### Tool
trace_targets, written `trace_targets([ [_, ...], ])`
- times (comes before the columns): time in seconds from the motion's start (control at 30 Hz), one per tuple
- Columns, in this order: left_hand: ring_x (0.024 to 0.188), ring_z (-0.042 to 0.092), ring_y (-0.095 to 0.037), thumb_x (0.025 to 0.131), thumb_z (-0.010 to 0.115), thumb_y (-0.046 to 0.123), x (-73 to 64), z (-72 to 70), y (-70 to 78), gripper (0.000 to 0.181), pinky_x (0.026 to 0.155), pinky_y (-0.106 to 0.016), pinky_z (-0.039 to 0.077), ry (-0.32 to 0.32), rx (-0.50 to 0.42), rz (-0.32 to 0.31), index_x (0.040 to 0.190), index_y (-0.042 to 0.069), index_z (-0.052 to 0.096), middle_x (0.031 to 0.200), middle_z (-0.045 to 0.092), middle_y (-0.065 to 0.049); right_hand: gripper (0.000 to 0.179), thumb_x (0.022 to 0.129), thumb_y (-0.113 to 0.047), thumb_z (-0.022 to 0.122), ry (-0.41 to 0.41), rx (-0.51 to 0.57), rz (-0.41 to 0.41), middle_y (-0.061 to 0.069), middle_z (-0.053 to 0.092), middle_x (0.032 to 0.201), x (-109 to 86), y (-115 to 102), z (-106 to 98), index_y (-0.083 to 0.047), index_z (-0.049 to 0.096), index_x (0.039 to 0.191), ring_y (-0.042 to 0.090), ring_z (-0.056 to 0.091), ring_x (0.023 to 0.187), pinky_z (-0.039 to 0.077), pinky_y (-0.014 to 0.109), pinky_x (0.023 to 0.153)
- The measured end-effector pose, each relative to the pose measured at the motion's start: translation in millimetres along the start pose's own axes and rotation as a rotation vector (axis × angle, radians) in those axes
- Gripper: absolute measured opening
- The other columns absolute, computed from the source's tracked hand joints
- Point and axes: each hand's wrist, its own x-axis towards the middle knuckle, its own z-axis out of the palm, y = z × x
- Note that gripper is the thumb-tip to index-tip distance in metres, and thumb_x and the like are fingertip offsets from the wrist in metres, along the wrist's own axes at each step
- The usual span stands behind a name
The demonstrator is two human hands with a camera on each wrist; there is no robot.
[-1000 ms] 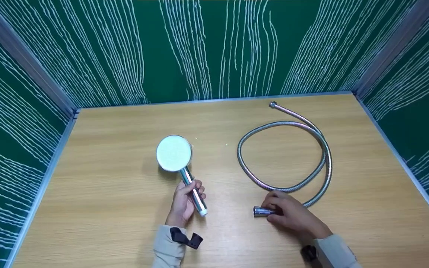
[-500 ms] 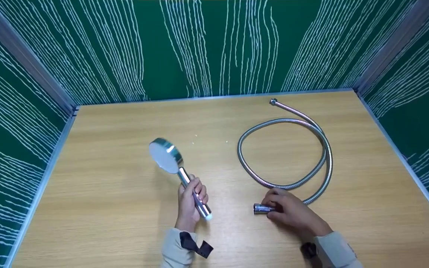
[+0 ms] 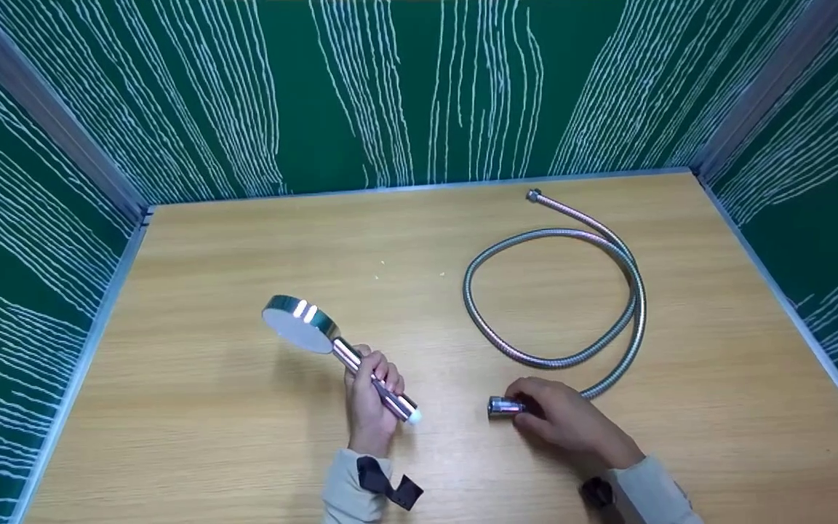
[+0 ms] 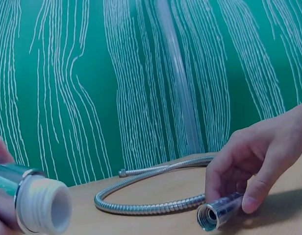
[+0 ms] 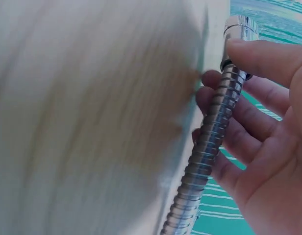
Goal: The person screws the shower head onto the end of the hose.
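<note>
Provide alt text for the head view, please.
A person's left hand grips a chrome shower head by its handle while the right hand holds the connector of a metal hose looped on a wooden table. Green, white-lined walls stand behind.

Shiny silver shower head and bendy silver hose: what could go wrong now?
The round, shiny silver shower head might slip, since only the left hand grips its handle. Its white threaded tip is bare and could get knocked. The looped silver metal hose may drag if the right hand lifts its end.
</note>
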Motion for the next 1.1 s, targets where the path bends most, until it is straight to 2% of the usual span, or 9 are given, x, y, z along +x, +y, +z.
trace_targets([
  [0.17,0.038,0.039,-0.005,0.094,0.036,0.0,-2.0,2.5,-2.4,0.021,0.04,-0.018,0.032,0.082,0.0,0.035,0.079,0.015,0.036,0.051,0.039,0.007,0.021,0.092,-0.019,0.061,-0.03,0.027,-0.004,-0.01,0.059,0.101,-1.1,-10,5,-0.019,0.056,0.113,0.005,0.053,0.089,0.049,0.03,0.079],
  [0.3,0.039,0.038,-0.006,0.094,0.036,-0.001,-3.2,4.5,-2.8,0.019,0.041,-0.019,0.032,0.127,-0.077,0.067,0.083,0.014,0.036,0.051,0.04,0.007,0.019,0.094,-0.019,0.058,-0.029,0.073,-0.024,-0.011,0.057,0.1,0.1,-18,8,-0.021,0.053,0.112,0.005,0.051,0.087,0.046,0.026,0.076],
  [0.47,0.038,0.038,-0.005,0.093,0.034,-0.002,-1.7,6.4,-4.9,0.02,0.041,-0.019,0.03,0.193,-0.162,0.125,0.081,0.014,0.035,0.05,0.039,0.006,0.019,0.096,-0.02,0.055,-0.031,0.115,-0.04,-0.011,0.055,0.102,5.1,-25,12,-0.021,0.051,0.115,0.006,0.051,0.088,0.046,0.026,0.077],
  [0.63,0.039,0.037,-0.006,0.092,0.035,-0.003,-1.4,5.9,-10.5,0.021,0.042,-0.02,0.029,0.27,-0.178,0.156,0.079,0.015,0.036,0.051,0.039,0.006,0.019,0.097,-0.021,0.053,-0.034,0.122,-0.053,-0.009,0.056,0.103,10.1,-32,16,-0.02,0.052,0.115,0.006,0.051,0.088,0.046,0.027,0.077],
  [0.73,0.039,0.036,-0.007,0.093,0.037,-0.001,-2.4,4.6,-14.1,0.022,0.042,-0.021,0.03,0.297,-0.177,0.159,0.077,0.014,0.038,0.05,0.039,0.005,0.019,0.096,-0.018,0.054,-0.02,0.115,-0.093,-0.008,0.057,0.102,13.2,-35,20,-0.017,0.053,0.115,0.007,0.052,0.087,0.046,0.027,0.075],
  [0.83,0.039,0.037,-0.008,0.097,0.041,0.008,-3.5,3.3,-16.5,0.026,0.042,-0.021,0.03,0.326,-0.171,0.131,0.071,0.014,0.04,0.049,0.04,0.005,0.019,0.095,-0.016,0.055,-0.007,0.112,-0.119,-0.007,0.057,0.1,16.7,-38,23,-0.015,0.054,0.114,0.006,0.051,0.085,0.046,0.026,0.075],
  [0.93,0.04,0.038,-0.008,0.1,0.042,0.024,-4.9,1.6,-17.6,0.035,0.042,-0.022,0.032,0.333,-0.199,0.085,0.067,0.015,0.043,0.049,0.041,0.005,0.019,0.095,-0.016,0.055,-0.009,0.111,-0.118,-0.008,0.057,0.099,19.5,-41,25,-0.015,0.054,0.114,0.005,0.051,0.084,0.046,0.026,0.074],
  [1.0,0.041,0.038,-0.009,0.101,0.038,0.038,-6.2,0.7,-18.2,0.042,0.042,-0.022,0.033,0.323,-0.235,0.06,0.066,0.016,0.045,0.048,0.042,0.005,0.019,0.094,-0.016,0.056,-0.015,0.11,-0.11,-0.008,0.057,0.098,20.6,-42,27,-0.015,0.054,0.114,0.005,0.051,0.084,0.046,0.026,0.074],
  [1.1,0.04,0.039,-0.009,0.1,0.029,0.053,-7.9,-0.5,-19.3,0.051,0.042,-0.022,0.033,0.294,-0.269,0.061,0.068,0.017,0.047,0.047,0.043,0.005,0.02,0.094,-0.015,0.057,-0.022,0.107,-0.102,-0.008,0.057,0.099,21.0,-44,29,-0.015,0.054,0.114,0.006,0.052,0.085,0.047,0.027,0.075],
])
